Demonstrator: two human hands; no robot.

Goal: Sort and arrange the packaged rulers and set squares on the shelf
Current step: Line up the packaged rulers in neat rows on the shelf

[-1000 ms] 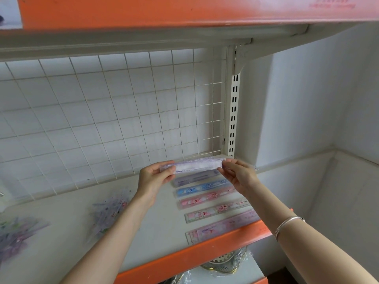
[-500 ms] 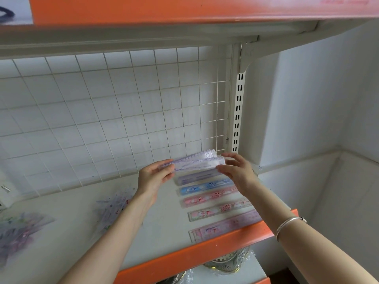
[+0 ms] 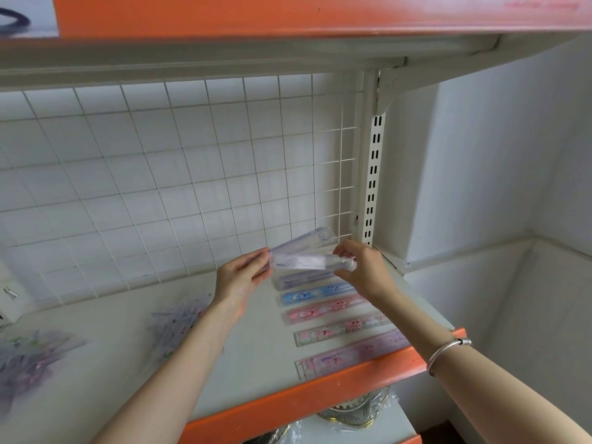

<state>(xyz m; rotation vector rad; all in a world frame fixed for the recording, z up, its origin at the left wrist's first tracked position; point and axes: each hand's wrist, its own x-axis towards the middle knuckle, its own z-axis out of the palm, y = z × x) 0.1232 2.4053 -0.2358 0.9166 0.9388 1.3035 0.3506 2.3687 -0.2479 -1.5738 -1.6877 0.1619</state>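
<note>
Centre frame, above the shelf (image 3: pixel 256 363): left hand (image 3: pixel 243 278) pinched the upper packaged ruler (image 3: pixel 304 242) and lower packaged ruler (image 3: pixel 307 261) together at one end. Right hand (image 3: pixel 363 267) gripped the lower one's far end, seemingly separating it for the ruler row (image 3: pixel 333 315) below.

Five packaged rulers (image 3: pixel 333 318) in front-to-back row on shelf (image 3: pixel 256 373) right; set-square piles (image 3: pixel 174 325) left; wire grid (image 3: pixel 179 174) behind.

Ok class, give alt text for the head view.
Two hands hold clear packaged rulers above a white shelf: left hand at one end, right hand at the other. A row of five rulers lies beneath.
</note>
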